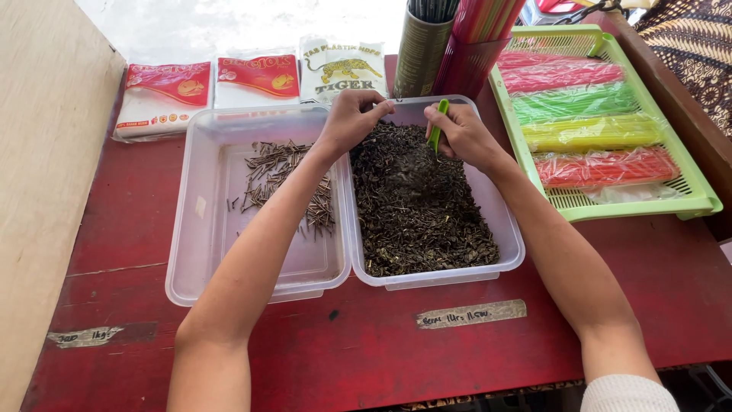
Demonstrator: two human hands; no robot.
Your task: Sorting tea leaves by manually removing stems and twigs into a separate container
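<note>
Two clear plastic tubs stand side by side on a red table. The right tub (509, 246) is full of dark dried tea leaves (415, 206). The left tub (191, 229) holds a loose pile of thin brown stems (286, 183). My right hand (461, 133) grips a green scoop (438, 126), its tip down in the leaves at the far end of the right tub. My left hand (351, 118) hovers over the same far end with its fingers curled and pinched together; whether it holds anything is hidden.
A green slotted tray (698, 194) at the right holds packs of coloured plastic straws (591, 133). Three flat packets (252, 84) lie behind the tubs. Two cups of sticks (446, 53) stand at the back. A wooden board (46, 191) borders the left.
</note>
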